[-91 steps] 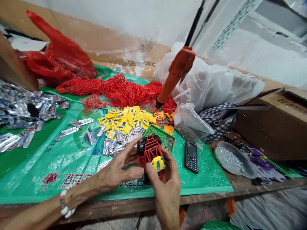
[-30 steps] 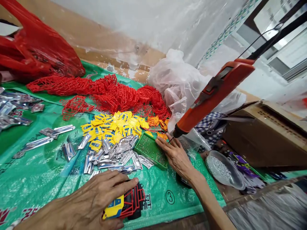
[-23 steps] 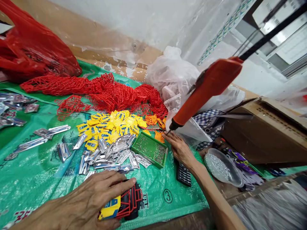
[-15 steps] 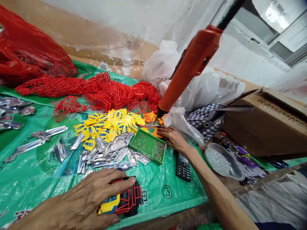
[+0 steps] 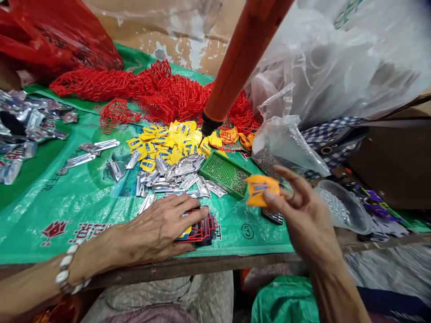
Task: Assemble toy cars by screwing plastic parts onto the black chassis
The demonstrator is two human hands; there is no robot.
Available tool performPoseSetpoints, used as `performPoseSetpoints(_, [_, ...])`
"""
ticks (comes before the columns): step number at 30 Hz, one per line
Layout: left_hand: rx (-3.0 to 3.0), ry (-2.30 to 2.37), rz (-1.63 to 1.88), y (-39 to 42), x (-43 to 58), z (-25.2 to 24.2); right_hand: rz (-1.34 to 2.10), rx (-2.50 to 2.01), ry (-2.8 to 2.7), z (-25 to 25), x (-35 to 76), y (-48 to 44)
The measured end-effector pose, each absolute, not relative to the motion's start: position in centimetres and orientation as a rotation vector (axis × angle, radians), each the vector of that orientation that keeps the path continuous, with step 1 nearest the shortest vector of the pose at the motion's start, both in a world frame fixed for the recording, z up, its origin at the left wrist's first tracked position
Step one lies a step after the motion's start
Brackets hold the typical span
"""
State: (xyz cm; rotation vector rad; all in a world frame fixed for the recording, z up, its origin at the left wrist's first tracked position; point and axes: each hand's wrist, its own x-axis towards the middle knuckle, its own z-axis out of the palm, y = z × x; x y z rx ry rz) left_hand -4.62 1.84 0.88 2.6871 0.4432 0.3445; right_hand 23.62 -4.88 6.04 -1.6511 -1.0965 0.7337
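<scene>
Your right hand pinches the light-looking orange plastic panel, best edge-held, while your left hand clasps the red-framed plastic car.

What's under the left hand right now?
Under the left hand is a toy vehicle: its red frame and part of a yellow-and-blue panel show. The rest is covered by the hand.

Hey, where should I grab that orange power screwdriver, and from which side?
I'd grip the screwdriver around its thick orange barrel, above the black nose, coming from the right: it slants up that way, and the right hand is on that side, though it holds an orange panel that would likely need setting down first.
</scene>
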Motion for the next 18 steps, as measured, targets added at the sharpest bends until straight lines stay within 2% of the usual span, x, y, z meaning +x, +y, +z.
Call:
performPoseSetpoints(4, [2.632,0.452,0.342,1.9,-4.8,1.1,1.205,-1.498,-0.911,5.3,18.8,-7.7])
performPoseSetpoints(9, [2.601,0.478,0.349,1.6,-5.3,1.1,1.39,-1.433,-0.99,3.9,16.3,-7.5])
performPoseSetpoints(11, [2.584,0.454,0.377,1.7,-5.2,1.2,1.336,-1.477,-1.097,3.8,16.1,-7.3])
performPoseSetpoints(18, [2.656,0.357,0.353,1.9,-4.4,1.8,0.713,-1.592,-1.634,4.0,16.1,-8.0])
